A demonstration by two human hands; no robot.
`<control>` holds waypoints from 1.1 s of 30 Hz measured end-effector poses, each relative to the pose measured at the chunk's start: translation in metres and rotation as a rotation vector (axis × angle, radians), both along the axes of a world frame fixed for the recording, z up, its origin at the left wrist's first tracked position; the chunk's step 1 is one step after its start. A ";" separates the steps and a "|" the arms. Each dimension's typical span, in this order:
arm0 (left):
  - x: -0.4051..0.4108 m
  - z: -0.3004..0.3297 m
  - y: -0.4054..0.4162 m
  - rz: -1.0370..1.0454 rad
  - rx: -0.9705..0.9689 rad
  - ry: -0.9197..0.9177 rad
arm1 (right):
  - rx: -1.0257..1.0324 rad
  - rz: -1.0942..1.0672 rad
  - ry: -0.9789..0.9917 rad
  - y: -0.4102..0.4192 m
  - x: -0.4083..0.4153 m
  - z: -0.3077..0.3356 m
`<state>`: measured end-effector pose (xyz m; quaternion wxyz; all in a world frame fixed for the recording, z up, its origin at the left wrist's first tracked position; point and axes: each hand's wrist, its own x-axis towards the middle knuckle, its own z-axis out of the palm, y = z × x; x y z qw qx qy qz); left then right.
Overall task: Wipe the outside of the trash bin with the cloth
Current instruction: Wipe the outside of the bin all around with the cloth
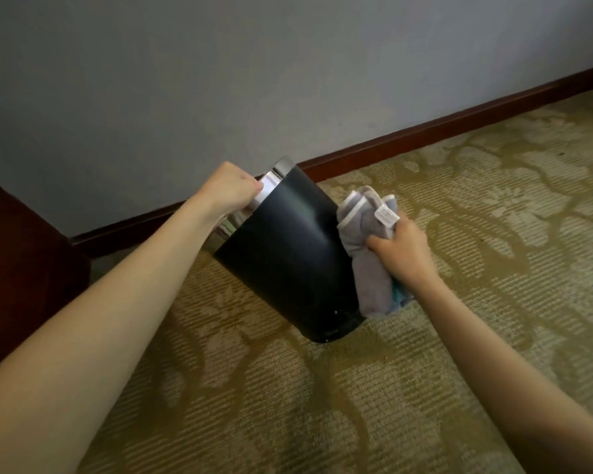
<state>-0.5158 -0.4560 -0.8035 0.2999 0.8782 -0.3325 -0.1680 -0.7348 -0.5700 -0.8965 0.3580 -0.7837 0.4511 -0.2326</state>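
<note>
A black trash bin (pixel 285 244) with a shiny metal rim stands tilted on the carpet, its top leaning toward the wall. My left hand (pixel 228 189) grips the rim at the bin's upper left. My right hand (pixel 403 249) holds a bunched grey cloth (pixel 365 234) with white piping and a small white label. The cloth lies against the bin's right side and hangs down almost to its base. A bit of teal fabric shows under the cloth's lower end.
A grey wall (pixel 220 80) with a dark red-brown skirting board (pixel 459 126) runs close behind the bin. Dark wooden furniture (pixel 18 265) stands at the left edge. Patterned beige carpet (pixel 322 405) covers the floor in front and to the right.
</note>
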 end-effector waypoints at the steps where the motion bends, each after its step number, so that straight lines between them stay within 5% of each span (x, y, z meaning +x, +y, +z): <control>1: 0.002 -0.001 0.001 -0.002 0.003 0.001 | 0.029 -0.013 -0.011 0.007 0.005 0.002; 9: -0.001 0.001 -0.002 -0.013 0.046 -0.030 | -0.063 0.062 -0.297 0.069 0.071 0.038; 14: 0.006 0.001 0.003 -0.025 0.094 0.023 | -0.029 0.039 -0.427 0.078 0.041 -0.001; 22: -0.004 0.001 -0.001 -0.049 0.071 0.062 | -0.011 -0.092 -0.337 0.090 -0.037 -0.073; 33: -0.043 0.008 -0.017 -0.262 0.093 -0.094 | 0.113 0.074 -0.568 0.107 0.045 0.013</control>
